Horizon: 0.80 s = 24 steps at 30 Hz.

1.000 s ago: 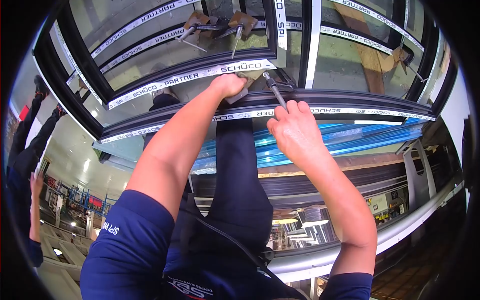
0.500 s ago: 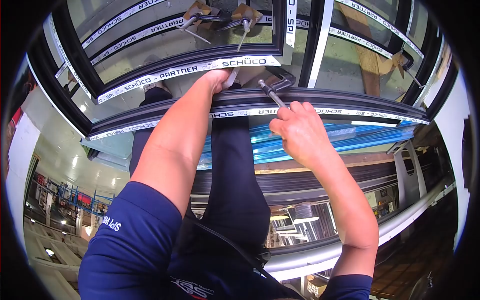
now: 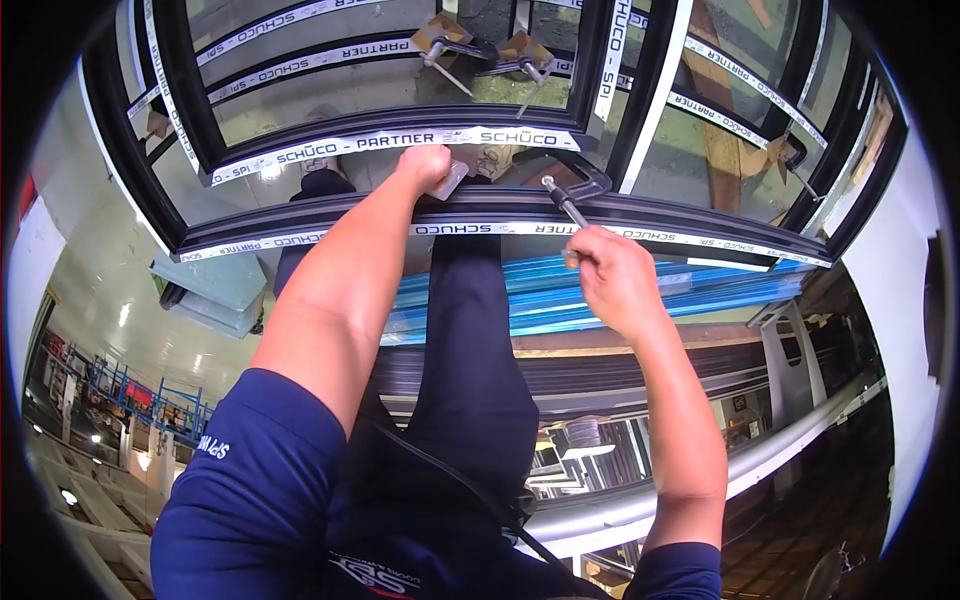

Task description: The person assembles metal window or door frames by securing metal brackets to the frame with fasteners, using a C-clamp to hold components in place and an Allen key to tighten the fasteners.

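Note:
My right hand [image 3: 612, 275] is closed around the lower end of the screw handle of a metal clamp [image 3: 590, 190]. The clamp sits across the black frame profile [image 3: 380, 216], which carries white SCHÜCO tape. A piece of brown card shows by its jaw. My left hand [image 3: 428, 166] is a fist, with a small pale flat piece [image 3: 455, 181] sticking out beside the fingers, just above the profile. Right behind that fist lies the taped lower rail of the inner black frame [image 3: 370, 142].
Two more clamps [image 3: 455, 48] with card pads grip the bars at the top. Another clamp [image 3: 795, 152] is on the right side. Blue-wrapped profiles [image 3: 550, 295] lie below the frame, above a wooden board [image 3: 600, 340]. Pale blocks [image 3: 215, 295] stand at left.
The view has shifted slightly. My left fist has come back from the inner frame's rail, showing more of the pale piece. My right hand stays at the clamp handle, its grip turned.

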Motion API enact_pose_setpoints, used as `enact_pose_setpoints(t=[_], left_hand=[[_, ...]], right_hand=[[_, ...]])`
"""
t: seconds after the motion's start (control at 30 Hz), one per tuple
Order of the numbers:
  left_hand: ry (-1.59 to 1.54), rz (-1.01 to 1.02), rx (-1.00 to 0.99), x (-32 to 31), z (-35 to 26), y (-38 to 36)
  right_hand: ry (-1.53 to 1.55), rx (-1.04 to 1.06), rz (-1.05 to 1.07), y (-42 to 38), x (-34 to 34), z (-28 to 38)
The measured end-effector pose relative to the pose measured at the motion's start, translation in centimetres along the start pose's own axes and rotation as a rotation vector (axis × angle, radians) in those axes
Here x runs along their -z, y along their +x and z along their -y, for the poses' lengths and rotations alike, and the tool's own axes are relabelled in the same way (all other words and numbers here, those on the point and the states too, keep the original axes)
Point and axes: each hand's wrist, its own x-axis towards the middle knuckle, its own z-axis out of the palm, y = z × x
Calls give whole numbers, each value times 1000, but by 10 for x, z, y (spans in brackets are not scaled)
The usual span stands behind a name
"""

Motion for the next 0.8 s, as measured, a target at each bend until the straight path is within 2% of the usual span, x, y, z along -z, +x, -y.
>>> enact_pose_setpoints(t=[0.07, 0.13, 0.27, 0.43, 0.53, 0.67, 0.73, 0.8], left_hand=[[-50, -26, 34, -8, 4, 5], [-558, -167, 296, -15, 3, 4], [-716, -216, 370, -20, 3, 10], [-726, -221, 329, -21, 7, 1], [-875, -311, 328, -18, 2, -10], [-869, -378, 357, -2, -15, -38], [-768, -271, 273, -1, -9, -47], [-799, -295, 184, 15, -8, -89]], right_hand=[[61, -30, -26, -6, 2, 9], [231, -141, -98, -15, 2, 15], [281, -186, -171, -32, 0, 28], [357, -229, -224, -50, -15, 42], [392, -246, -270, -60, -26, 42], [458, -324, -278, -74, -31, 53], [442, -336, -278, -85, -33, 58], [444, -286, -281, -86, -40, 55]])
